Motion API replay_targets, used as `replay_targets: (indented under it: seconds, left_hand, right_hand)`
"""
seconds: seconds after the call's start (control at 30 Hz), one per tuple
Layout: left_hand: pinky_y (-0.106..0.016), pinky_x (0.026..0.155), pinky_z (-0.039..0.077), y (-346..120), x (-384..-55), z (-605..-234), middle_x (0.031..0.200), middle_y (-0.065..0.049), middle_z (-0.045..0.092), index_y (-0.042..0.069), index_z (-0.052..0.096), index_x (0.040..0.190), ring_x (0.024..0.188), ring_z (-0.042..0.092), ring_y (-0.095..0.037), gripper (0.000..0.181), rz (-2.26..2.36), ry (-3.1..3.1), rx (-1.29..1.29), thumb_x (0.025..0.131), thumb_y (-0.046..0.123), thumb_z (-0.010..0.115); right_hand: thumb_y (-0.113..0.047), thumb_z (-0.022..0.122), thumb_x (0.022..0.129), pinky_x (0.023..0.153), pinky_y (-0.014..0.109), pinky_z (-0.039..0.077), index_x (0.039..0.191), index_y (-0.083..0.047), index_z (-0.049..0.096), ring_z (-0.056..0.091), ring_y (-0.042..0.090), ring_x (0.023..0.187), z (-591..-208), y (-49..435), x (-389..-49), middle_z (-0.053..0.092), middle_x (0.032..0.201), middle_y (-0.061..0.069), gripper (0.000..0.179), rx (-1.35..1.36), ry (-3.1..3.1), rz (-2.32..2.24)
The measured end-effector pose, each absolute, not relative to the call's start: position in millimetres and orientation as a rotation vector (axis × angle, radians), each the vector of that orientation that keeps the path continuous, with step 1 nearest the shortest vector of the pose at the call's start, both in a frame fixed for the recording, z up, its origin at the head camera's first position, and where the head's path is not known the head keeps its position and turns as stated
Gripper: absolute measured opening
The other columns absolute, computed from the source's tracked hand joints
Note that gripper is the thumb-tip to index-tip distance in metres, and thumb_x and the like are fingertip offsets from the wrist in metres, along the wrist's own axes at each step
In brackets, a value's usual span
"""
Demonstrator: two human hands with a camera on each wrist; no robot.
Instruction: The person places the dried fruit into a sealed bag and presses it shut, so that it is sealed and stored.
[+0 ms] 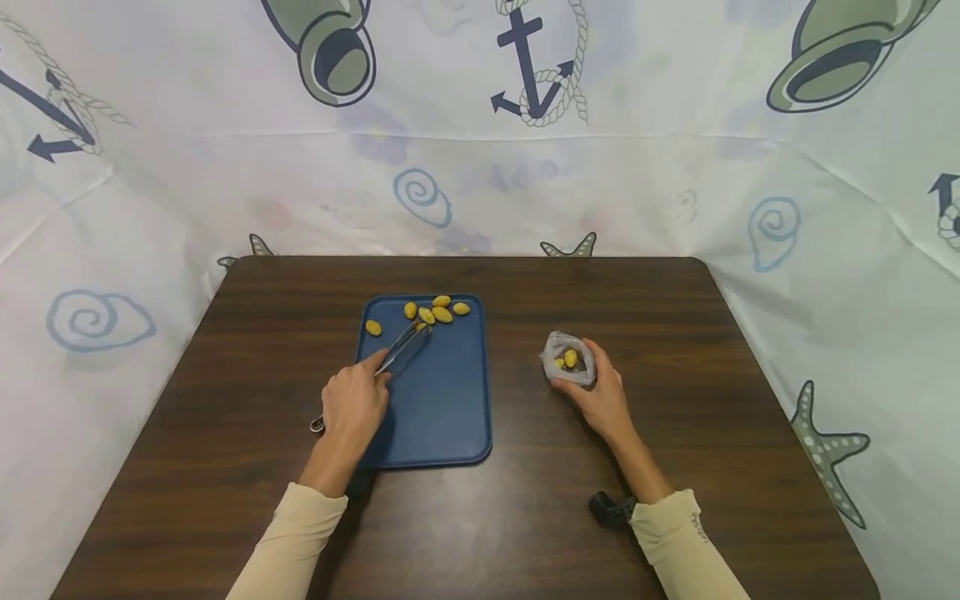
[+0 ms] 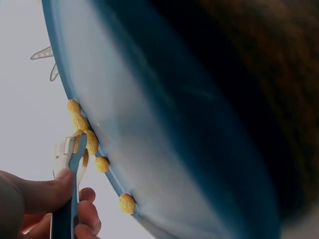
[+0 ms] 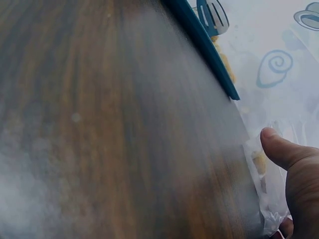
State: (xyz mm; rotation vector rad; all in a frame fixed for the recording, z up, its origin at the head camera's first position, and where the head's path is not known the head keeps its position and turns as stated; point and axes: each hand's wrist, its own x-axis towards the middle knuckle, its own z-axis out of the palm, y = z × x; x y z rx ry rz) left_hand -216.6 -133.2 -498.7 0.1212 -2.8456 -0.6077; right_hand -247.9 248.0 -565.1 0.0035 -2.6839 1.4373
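Note:
My left hand grips metal tongs over the left side of a blue tray. The tong tips reach a cluster of small yellow, wrinkled oval pieces that look like nuts near the tray's far edge. In the left wrist view, one such piece lies between the tips of the tongs. Right of the tray, my right hand holds a clear plastic bag by its sides, thumb and fingers around the open mouth. A few of the same yellow pieces show inside the bag.
One yellow piece lies apart at the tray's far left corner. Everything rests on a dark brown wooden table. A white sea-themed cloth hangs behind and around it. A black strap sits at the right wrist.

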Motion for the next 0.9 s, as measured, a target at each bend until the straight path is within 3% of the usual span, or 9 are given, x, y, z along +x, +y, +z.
replay_targets:
  seconds: [0.27,0.67,0.9]
  left_hand:
    - [-0.061,0.070,0.055,-128.6,-212.0,-495.3,0.117,-0.020,0.076,0.014,0.069,0.135,0.088,0.072,-0.048,0.038,-0.652,-2.798,0.096,0.097,0.017,0.069]
    - [-0.052,0.057,0.052,-112.7,-208.6,-476.1,0.112,-0.017,0.078,0.014,0.072,0.133,0.062,0.066,-0.035,0.038,-0.671,-2.714,0.006,0.095,0.016,0.073]
    - [-0.051,0.057,0.052,-107.6,-206.4,-470.8,0.114,-0.016,0.078,0.013,0.072,0.133,0.061,0.066,-0.031,0.038,-0.687,-2.693,-0.034,0.094,0.015,0.074]
  right_hand:
    - [-0.034,0.087,0.084,0.115,0.060,0.036,0.158,-0.016,0.038,0.047,0.041,0.139,-564.0,245.9,-248.8,0.051,0.153,0.016,0.091,0.026,-2.668,1.447]
    - [-0.033,0.087,0.084,0.115,0.060,0.036,0.158,-0.015,0.037,0.047,0.041,0.140,-564.1,248.0,-246.8,0.051,0.154,0.016,0.091,0.033,-2.669,1.447]
    - [-0.033,0.087,0.084,0.115,0.061,0.034,0.158,-0.015,0.037,0.046,0.042,0.140,-565.7,247.6,-246.4,0.050,0.154,0.016,0.091,0.034,-2.678,1.432]
